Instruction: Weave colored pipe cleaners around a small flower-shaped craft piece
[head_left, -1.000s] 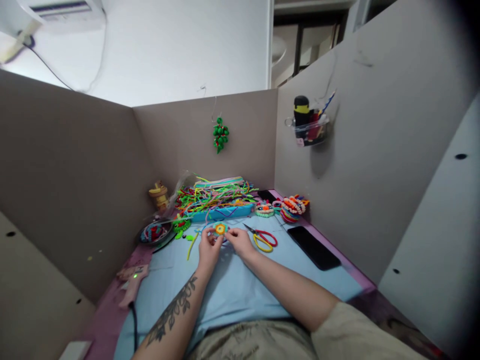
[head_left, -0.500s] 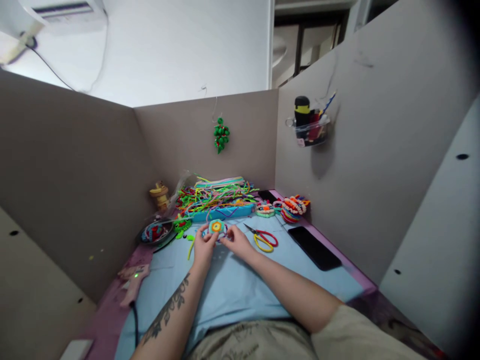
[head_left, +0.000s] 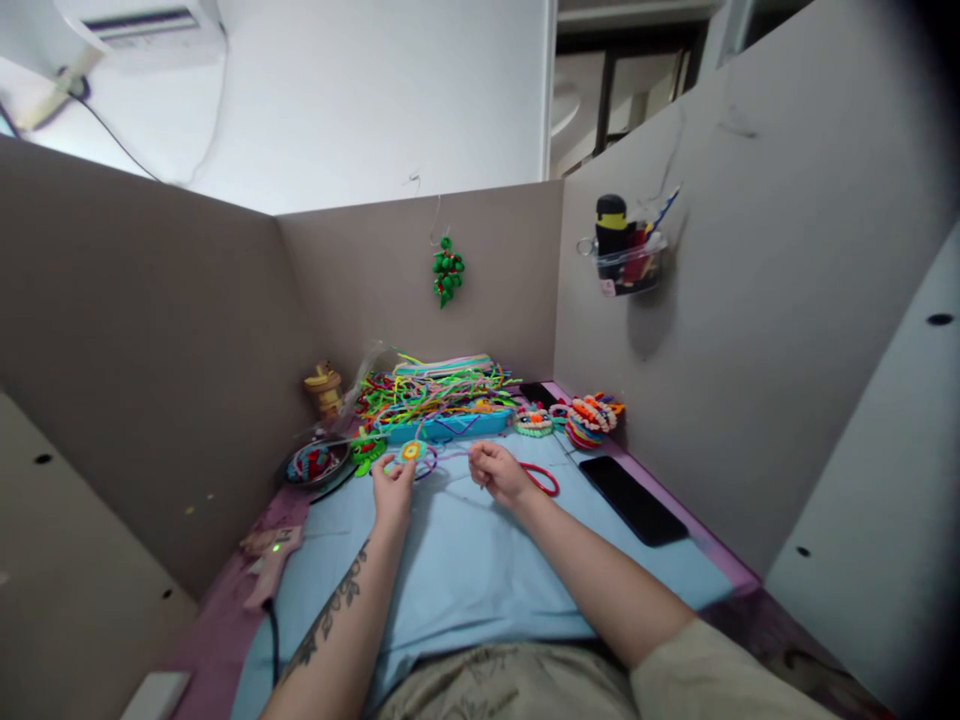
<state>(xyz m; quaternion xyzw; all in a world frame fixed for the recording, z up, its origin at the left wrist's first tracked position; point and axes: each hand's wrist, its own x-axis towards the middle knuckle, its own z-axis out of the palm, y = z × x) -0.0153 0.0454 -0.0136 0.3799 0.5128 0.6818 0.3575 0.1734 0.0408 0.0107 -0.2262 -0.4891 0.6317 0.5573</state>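
Observation:
My left hand (head_left: 392, 487) pinches a small round pipe-cleaner disc (head_left: 410, 452) with a yellow and orange middle and a light blue rim, held just above the light blue mat (head_left: 465, 570). A thin purple pipe cleaner (head_left: 450, 455) runs from the disc to my right hand (head_left: 497, 471), which is closed on its free end. Both hands hover near the far part of the mat. The red and yellow scissors (head_left: 541, 480) lie partly hidden behind my right hand.
A blue tray (head_left: 442, 425) heaped with coloured pipe cleaners stands at the back. Finished coils (head_left: 589, 415) sit at the back right, a black phone (head_left: 632, 512) on the right, a dark dish (head_left: 313, 465) and a glue gun (head_left: 262, 560) on the left. Grey partition walls surround the desk.
My left hand has carried the disc a little left and away. My right hand moved right, drawing the purple strand out taut, and now covers part of the scissors.

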